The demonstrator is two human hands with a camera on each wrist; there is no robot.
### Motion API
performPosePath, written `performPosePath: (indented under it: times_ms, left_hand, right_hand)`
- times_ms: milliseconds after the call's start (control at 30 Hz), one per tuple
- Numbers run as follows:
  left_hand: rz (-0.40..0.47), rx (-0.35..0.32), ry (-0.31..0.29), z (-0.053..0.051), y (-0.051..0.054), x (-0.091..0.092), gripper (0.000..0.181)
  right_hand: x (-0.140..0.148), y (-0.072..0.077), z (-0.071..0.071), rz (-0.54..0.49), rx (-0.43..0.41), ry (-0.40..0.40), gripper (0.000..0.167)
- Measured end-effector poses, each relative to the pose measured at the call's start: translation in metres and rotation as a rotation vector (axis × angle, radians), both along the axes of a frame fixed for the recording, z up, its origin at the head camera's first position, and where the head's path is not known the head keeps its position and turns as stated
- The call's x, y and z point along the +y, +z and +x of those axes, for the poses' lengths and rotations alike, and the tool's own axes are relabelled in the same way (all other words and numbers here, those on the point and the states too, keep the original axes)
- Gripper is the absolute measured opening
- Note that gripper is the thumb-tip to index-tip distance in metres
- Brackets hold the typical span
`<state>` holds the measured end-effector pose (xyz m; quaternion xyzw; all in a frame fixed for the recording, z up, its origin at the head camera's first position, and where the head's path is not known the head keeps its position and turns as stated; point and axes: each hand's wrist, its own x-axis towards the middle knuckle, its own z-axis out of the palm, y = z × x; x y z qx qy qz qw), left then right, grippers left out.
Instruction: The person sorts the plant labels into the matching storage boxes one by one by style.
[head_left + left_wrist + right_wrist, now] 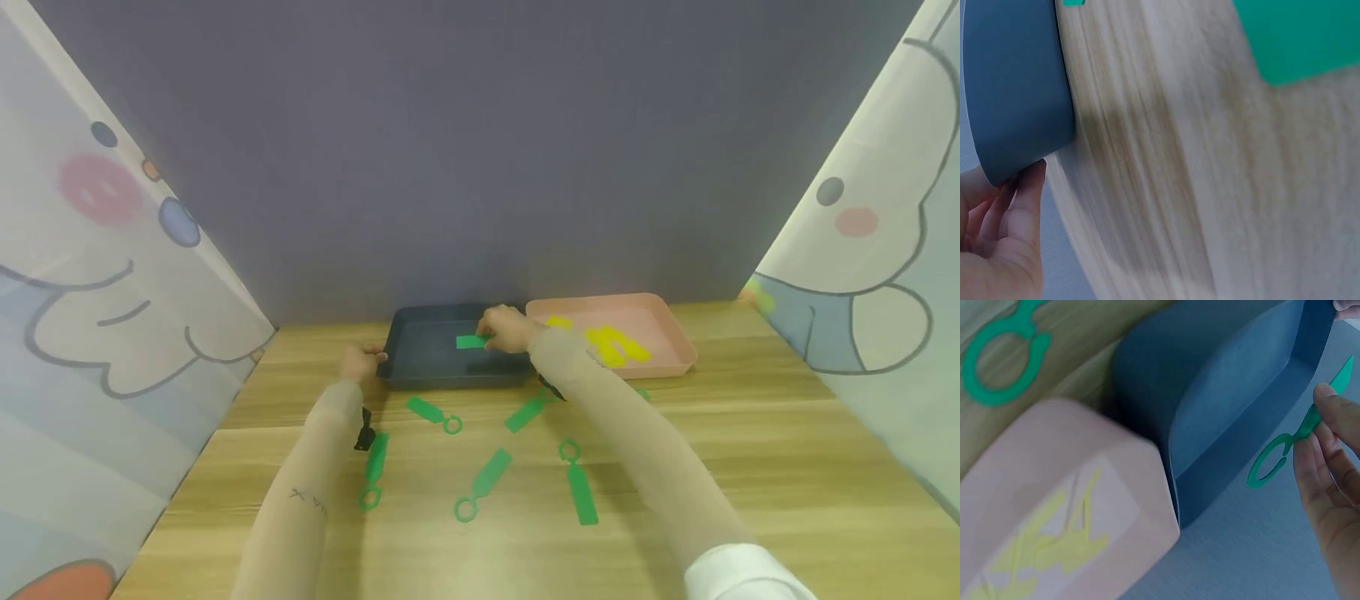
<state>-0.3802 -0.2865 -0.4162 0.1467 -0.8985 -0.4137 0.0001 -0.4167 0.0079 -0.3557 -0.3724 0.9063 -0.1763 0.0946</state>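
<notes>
My right hand [510,328] pinches a green plastic tag [468,342] above the dark blue tray [423,358]. In the right wrist view, the held tag's open ring [1264,467] hangs below the fingers and its flat end points up past the thumb. At the tray's left side, my left hand [362,363] grips the wall. The left wrist view has that hand's thumb and fingers [1025,194] on either side of the tray's corner. Several more green tags, such as one tag [491,473] in the middle, lie on the table before the tray.
A pink tray [671,342] with several yellow tags [615,343] stands against the dark tray's right side. Behind both trays rises a dark grey panel [480,167]. Printed cartoon curtains [885,217] flank the wooden table [787,467]. A green tag [528,411] lies near the right wrist.
</notes>
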Motion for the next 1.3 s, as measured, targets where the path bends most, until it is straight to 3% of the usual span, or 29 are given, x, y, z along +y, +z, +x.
performPosePath:
  times_ms: [100, 467, 667, 900, 1033, 1300]
  left_hand:
    - [-0.034, 0.005, 0.011, 0.002, -0.004, 0.001, 0.034]
    - [0.027, 0.015, 0.055, 0.013, -0.003, 0.011, 0.032]
    - [0.008, 0.013, 0.058, 0.012, -0.002, 0.011, 0.033]
    - [0.001, 0.019, 0.073, 0.009, -0.001, 0.012, 0.033]
    - [-0.010, 0.024, 0.074, 0.008, 0.001, 0.012, 0.033]
    - [-0.019, 0.025, 0.075, 0.005, -0.002, 0.010, 0.033]
  right_hand:
    - [-0.004, -0.012, -0.001, 0.007, -0.006, -0.007, 0.033]
    - [-0.006, -0.045, 0.000, 0.066, 0.035, -0.032, 0.032]
    - [-0.003, -0.053, -0.002, 0.049, 0.070, -0.014, 0.030]
    - [0.007, -0.064, -0.008, 0.001, 0.203, 0.036, 0.030]
    - [0.010, -0.069, -0.012, -0.024, 0.246, 0.025, 0.030]
    - [0.014, -0.076, -0.016, -0.050, 0.203, 0.026, 0.030]
